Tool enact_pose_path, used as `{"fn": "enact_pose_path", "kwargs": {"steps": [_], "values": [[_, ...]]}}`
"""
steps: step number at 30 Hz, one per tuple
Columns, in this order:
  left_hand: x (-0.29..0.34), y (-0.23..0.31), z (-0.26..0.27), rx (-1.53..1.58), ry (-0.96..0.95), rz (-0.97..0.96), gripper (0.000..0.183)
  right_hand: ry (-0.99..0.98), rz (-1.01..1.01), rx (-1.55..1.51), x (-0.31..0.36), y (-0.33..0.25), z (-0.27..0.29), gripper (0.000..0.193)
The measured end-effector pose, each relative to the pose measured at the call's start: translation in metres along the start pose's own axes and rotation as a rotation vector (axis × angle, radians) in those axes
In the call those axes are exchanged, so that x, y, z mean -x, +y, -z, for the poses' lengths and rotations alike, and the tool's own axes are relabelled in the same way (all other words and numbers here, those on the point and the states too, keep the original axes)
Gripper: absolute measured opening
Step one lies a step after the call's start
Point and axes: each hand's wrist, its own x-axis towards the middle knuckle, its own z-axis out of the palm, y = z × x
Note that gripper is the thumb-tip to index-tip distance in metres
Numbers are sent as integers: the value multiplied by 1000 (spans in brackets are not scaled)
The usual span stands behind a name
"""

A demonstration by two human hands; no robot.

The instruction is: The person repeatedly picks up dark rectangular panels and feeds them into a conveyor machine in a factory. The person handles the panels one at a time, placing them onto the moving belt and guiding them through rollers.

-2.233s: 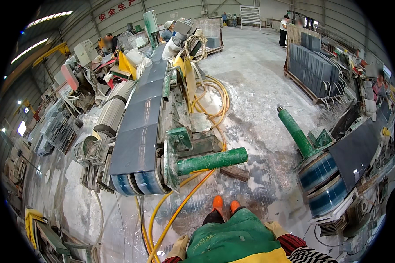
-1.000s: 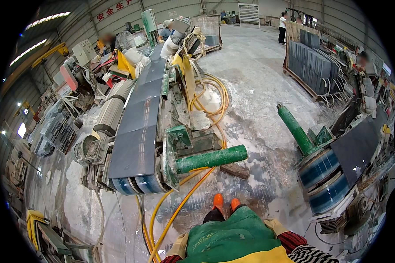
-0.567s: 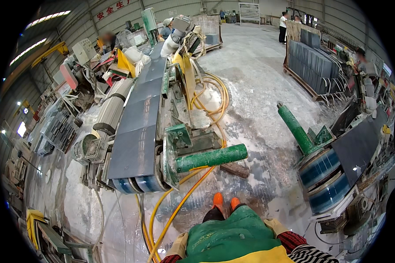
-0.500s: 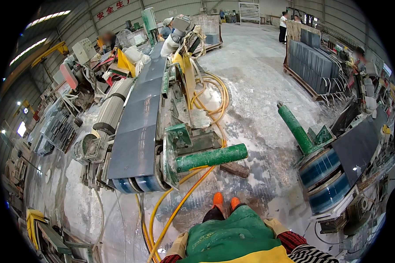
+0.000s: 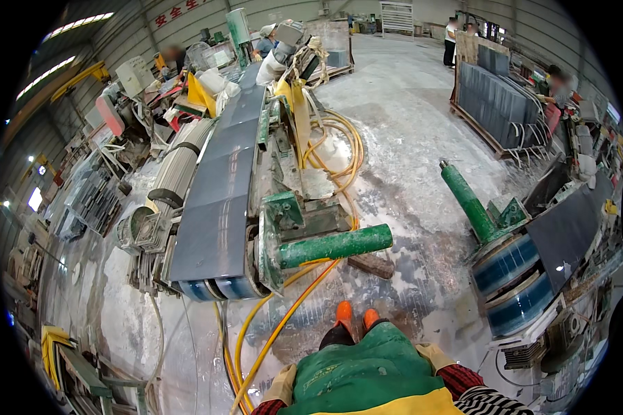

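Fingers unseen; gloved left hand (image 5: pixel 281 387) hangs beside yellow hose (image 5: pixel 270 342).

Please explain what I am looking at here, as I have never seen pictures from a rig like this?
This is one view from a fisheye camera worn on a person's head, looking down, so straight edges bend. At the bottom are the wearer's green apron and orange shoes; the left hand, in a pale glove, hangs by the apron and holds nothing. The right hand is not visible. Ahead, dark stone slabs lie on a long conveyor belt beside a green roller arm. Yellow hoses run across the wet, dusty floor.
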Motion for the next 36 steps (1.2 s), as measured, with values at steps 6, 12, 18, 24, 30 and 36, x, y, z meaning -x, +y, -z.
{"fn": "enact_pose_path", "kwargs": {"steps": [6, 12, 18, 24, 30, 36], "values": [[4, 4, 9, 20, 121, -32, 63, 32, -13, -44, 11, -12, 3, 45], [0, 3, 12, 153, 93, -53, 60, 57, 18, 8, -5, 4, -4, 45], [12, 12, 5, 210, 87, -62, 57, 13, -24, -66, -4, 8, -2, 46], [27, 24, 11, 69, 115, -53, 58, 47, -9, 49, -7, 12, -3, 47], [-21, -30, -6, 267, 97, -128, 58, 53, 70, 57, -4, 13, -6, 43], [-6, -17, 4, 137, 132, -109, 58, 69, -1, -17, -8, 15, -9, 47]]}}
